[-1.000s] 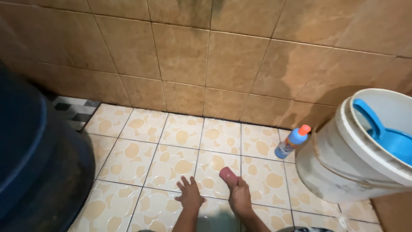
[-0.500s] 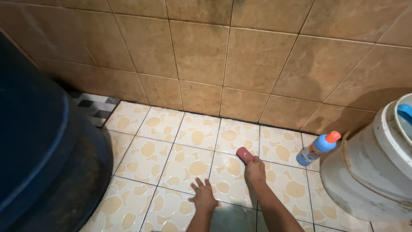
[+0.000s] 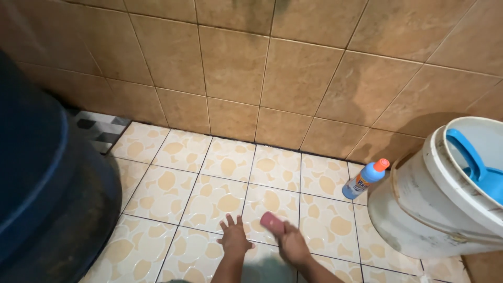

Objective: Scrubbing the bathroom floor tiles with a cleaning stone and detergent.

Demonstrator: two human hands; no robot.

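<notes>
My right hand [image 3: 293,245] grips a small pink scrubbing pad [image 3: 272,222] and presses it onto the wet patterned floor tiles [image 3: 167,191]. The pad sticks out ahead of the fingers, toward the wall. My left hand [image 3: 233,238] lies flat on the floor just to the left of it, fingers spread, holding nothing. Both forearms enter from the bottom edge.
A large dark blue drum [image 3: 47,178] fills the left side. At the right stands a white bucket [image 3: 419,209] with a blue dipper [image 3: 477,167] inside. A blue bottle with an orange cap [image 3: 365,179] leans beside the bucket. A brown tiled wall [image 3: 272,78] rises behind.
My right hand has pulled the pink pad back toward me along the floor after pushing it out toward the wall. The left hand stays planted.
</notes>
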